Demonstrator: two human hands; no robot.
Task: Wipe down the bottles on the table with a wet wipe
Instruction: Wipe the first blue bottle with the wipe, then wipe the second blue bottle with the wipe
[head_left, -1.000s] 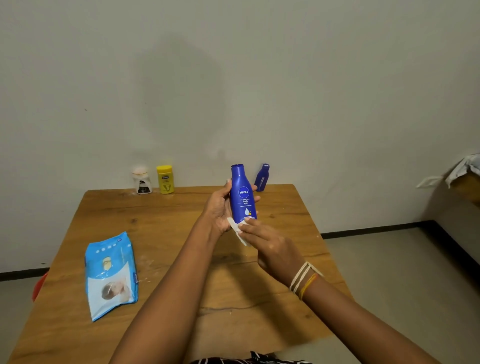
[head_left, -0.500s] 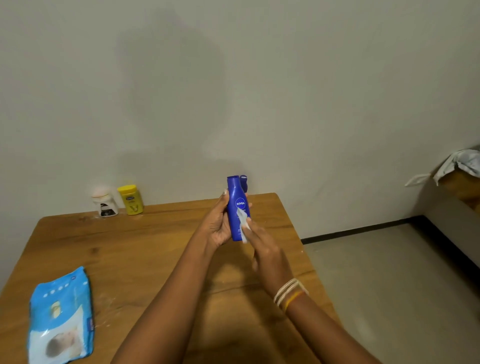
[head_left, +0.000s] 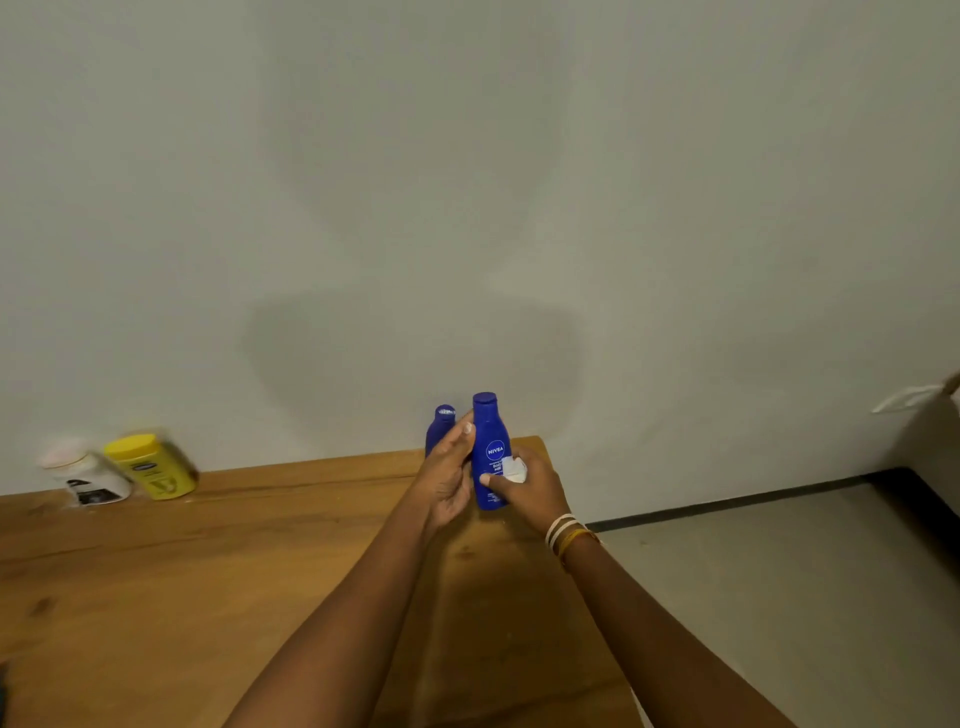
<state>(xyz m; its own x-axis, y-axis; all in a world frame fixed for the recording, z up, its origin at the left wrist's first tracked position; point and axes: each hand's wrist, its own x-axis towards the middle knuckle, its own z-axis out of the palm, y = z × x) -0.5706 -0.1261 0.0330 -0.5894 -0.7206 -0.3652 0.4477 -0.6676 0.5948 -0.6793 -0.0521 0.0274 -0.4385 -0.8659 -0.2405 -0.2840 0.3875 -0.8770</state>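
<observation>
My left hand (head_left: 445, 475) grips a blue lotion bottle (head_left: 489, 441) upright above the far right part of the wooden table (head_left: 156, 597). My right hand (head_left: 524, 488) pinches a small white wet wipe (head_left: 513, 469) and presses it against the bottle's right side, thumb across the front. A second, smaller blue bottle (head_left: 440, 423) stands behind my left hand by the wall. At the far left stand a yellow jar (head_left: 150, 466) and a white jar (head_left: 88, 475), both blurred.
The table's right edge drops to a grey floor (head_left: 779, 597). A pale wall (head_left: 467, 208) rises directly behind the table. Some furniture with white cloth (head_left: 909, 397) shows at the right frame edge.
The view has swung up and right; the wipes pack has left the frame. My right hand moved the wipe up from the bottle's lower front to its right side.
</observation>
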